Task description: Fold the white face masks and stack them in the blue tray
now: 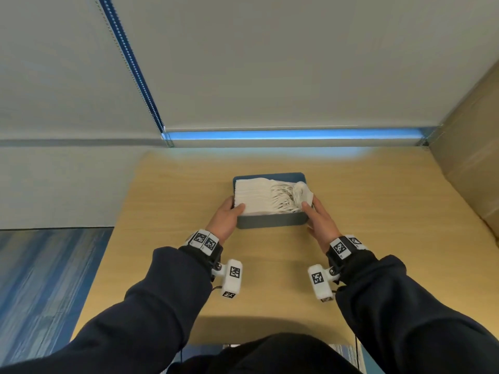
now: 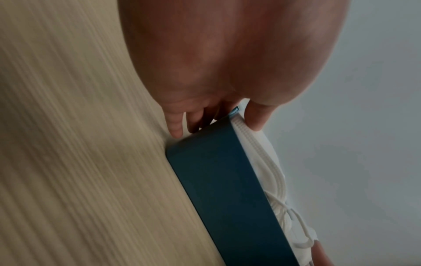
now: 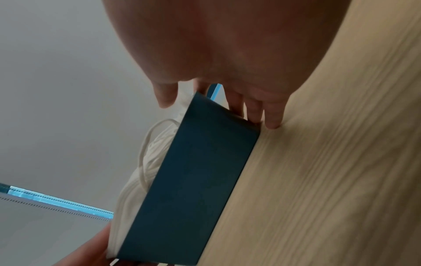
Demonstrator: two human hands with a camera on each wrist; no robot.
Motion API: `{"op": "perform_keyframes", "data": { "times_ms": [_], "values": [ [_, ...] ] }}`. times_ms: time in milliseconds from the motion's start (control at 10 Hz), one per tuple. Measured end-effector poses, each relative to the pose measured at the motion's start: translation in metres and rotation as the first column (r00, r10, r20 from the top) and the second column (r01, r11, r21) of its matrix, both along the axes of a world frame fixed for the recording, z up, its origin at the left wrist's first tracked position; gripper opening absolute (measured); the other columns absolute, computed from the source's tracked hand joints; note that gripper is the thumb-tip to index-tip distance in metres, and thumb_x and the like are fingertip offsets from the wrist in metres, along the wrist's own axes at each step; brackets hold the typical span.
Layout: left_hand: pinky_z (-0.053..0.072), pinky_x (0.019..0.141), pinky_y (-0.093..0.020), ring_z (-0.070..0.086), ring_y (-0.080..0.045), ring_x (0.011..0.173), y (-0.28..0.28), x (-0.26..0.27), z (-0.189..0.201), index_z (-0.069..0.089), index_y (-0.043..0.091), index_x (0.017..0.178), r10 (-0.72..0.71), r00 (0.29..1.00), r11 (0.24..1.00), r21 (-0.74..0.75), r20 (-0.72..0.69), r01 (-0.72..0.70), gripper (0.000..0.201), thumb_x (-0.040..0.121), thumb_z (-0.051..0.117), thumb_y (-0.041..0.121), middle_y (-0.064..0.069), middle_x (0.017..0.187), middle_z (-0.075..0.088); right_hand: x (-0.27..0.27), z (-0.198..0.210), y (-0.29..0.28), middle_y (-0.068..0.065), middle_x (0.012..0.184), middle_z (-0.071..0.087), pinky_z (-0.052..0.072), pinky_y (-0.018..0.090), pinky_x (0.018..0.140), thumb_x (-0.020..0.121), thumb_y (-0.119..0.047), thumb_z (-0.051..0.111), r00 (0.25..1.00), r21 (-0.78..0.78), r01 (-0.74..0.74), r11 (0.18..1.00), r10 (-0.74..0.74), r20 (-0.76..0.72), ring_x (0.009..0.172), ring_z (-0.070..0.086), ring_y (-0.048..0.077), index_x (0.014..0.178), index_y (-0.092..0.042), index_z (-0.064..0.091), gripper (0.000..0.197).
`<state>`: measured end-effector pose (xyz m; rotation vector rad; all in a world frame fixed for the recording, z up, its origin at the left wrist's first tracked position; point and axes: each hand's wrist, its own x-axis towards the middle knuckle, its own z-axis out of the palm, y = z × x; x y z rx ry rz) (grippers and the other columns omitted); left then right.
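Observation:
A blue tray [image 1: 270,222] stands at mid-table, holding a stack of folded white face masks [image 1: 255,194] with their ear loops [image 1: 283,198] bunched toward the right end. My left hand [image 1: 234,209] grips the tray's left end, thumb [image 2: 257,117] lying on the masks [image 2: 258,149], fingers [image 2: 176,126] down the outer wall [image 2: 218,176]. My right hand [image 1: 310,209] grips the right end the same way, thumb [image 3: 165,98] over the masks [image 3: 136,189] and fingers [image 3: 272,117] against the tray wall [image 3: 193,180].
The wooden table [image 1: 270,292] is bare around the tray. A large cardboard box [image 1: 472,163] stands at its right side. The table's left edge drops to blue carpet [image 1: 40,292]. A wall with blinds [image 1: 270,63] rises just behind.

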<state>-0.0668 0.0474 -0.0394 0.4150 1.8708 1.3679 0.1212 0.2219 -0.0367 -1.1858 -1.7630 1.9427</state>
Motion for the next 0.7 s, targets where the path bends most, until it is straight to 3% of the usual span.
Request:
{"op": "perform_keyframes", "data": {
  "times_ms": [100, 200, 400, 500, 600, 700],
  "values": [
    [0.039, 0.115, -0.046, 0.052, -0.021, 0.127, 0.005, 0.005, 0.003, 0.044, 0.022, 0.15, -0.029, 0.999, 0.999, 0.015, 0.016, 0.029, 0.044, 0.106, 0.049, 0.021, 0.004, 0.136, 0.056, 0.007, 0.003, 0.001, -0.014, 0.143, 0.05, 0.037, 0.047, 0.11, 0.101, -0.047, 0.053, 0.998, -0.042, 0.055, 0.998, -0.054, 0.028, 0.136, 0.045, 0.023, 0.133, -0.06, 0.046, 0.035],
    [0.039, 0.116, -0.046, 0.052, -0.022, 0.128, 0.014, 0.015, 0.002, 0.043, 0.019, 0.151, -0.047, 0.998, 0.998, 0.047, 0.028, 0.046, 0.045, 0.106, 0.049, 0.018, 0.001, 0.14, 0.055, 0.02, 0.003, 0.008, -0.011, 0.147, 0.049, 0.037, 0.051, 0.111, 0.1, -0.05, 0.054, 0.997, -0.039, 0.069, 0.997, -0.067, 0.037, 0.137, 0.045, 0.025, 0.141, -0.055, 0.043, 0.043],
    [0.036, 0.118, -0.047, 0.05, -0.026, 0.134, 0.025, 0.03, -0.001, 0.041, 0.017, 0.153, -0.011, 0.997, 0.998, 0.059, 0.074, 0.006, 0.047, 0.107, 0.047, 0.017, -0.005, 0.147, 0.053, 0.043, -0.002, 0.015, -0.013, 0.144, 0.047, 0.036, 0.048, 0.111, 0.101, -0.048, 0.053, 0.999, -0.039, 0.022, 0.999, -0.021, 0.029, 0.137, 0.043, 0.024, 0.149, -0.051, 0.036, 0.051],
    [0.036, 0.119, -0.048, 0.049, -0.026, 0.136, 0.022, 0.034, 0.0, 0.042, 0.021, 0.153, -0.01, 0.997, 0.999, 0.037, 0.076, 0.007, 0.048, 0.106, 0.049, 0.024, -0.004, 0.15, 0.052, 0.05, 0.001, 0.017, -0.014, 0.143, 0.045, 0.036, 0.044, 0.106, 0.102, -0.047, 0.053, 0.999, -0.05, -0.021, 0.999, 0.023, 0.031, 0.138, 0.042, 0.023, 0.147, -0.053, 0.036, 0.049],
    [0.033, 0.12, -0.049, 0.044, -0.025, 0.141, 0.014, 0.037, -0.001, 0.034, 0.023, 0.157, -0.014, 0.998, 1.0, 0.016, 0.067, 0.013, 0.06, 0.102, 0.053, 0.041, -0.001, 0.156, 0.045, 0.055, 0.006, 0.023, -0.01, 0.151, 0.041, 0.035, 0.049, 0.109, 0.101, -0.051, 0.052, 0.997, -0.103, -0.053, 0.993, 0.059, 0.051, 0.139, 0.041, 0.025, 0.152, -0.051, 0.032, 0.054],
    [0.034, 0.119, -0.05, 0.045, -0.025, 0.141, -0.007, 0.042, -0.014, 0.027, 0.024, 0.159, 0.035, 0.999, 0.998, -0.056, 0.003, -0.035, 0.074, 0.098, 0.059, 0.05, -0.002, 0.155, 0.042, 0.075, 0.004, 0.021, -0.003, 0.147, 0.046, 0.041, 0.05, 0.109, 0.099, -0.053, 0.055, 0.985, -0.063, -0.066, 0.996, 0.075, 0.157, 0.128, 0.051, 0.028, 0.156, -0.036, 0.031, 0.064]
  ]
}}
